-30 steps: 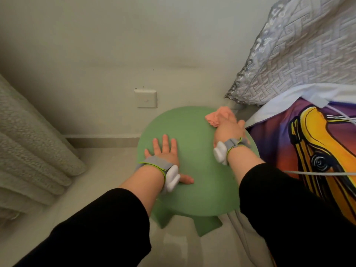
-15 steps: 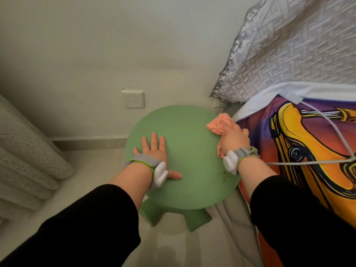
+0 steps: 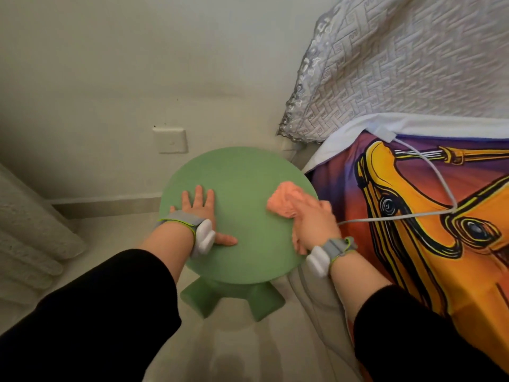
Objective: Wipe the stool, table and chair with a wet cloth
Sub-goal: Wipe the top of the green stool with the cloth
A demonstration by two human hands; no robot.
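Note:
A round green stool (image 3: 242,175) stands on the floor against the wall, beside a bed. My left hand (image 3: 199,208) lies flat on the left part of the seat, fingers straight and spread, thumb pointing right. My right hand (image 3: 314,221) grips a bunched pink cloth (image 3: 285,199) and presses it on the right part of the seat near the rim. Both wrists carry grey bands with white trackers.
A bed with an orange and purple patterned cover (image 3: 429,216) and a grey quilted pillow (image 3: 407,62) crowds the stool's right side. A white cable (image 3: 429,172) crosses the cover. A wall socket (image 3: 170,139) sits behind the stool. Grey curtain folds (image 3: 30,232) hang at left.
My right hand has dragged the cloth from the stool's far right edge toward me and inward over the seat. My left hand has stayed flat in the same spot.

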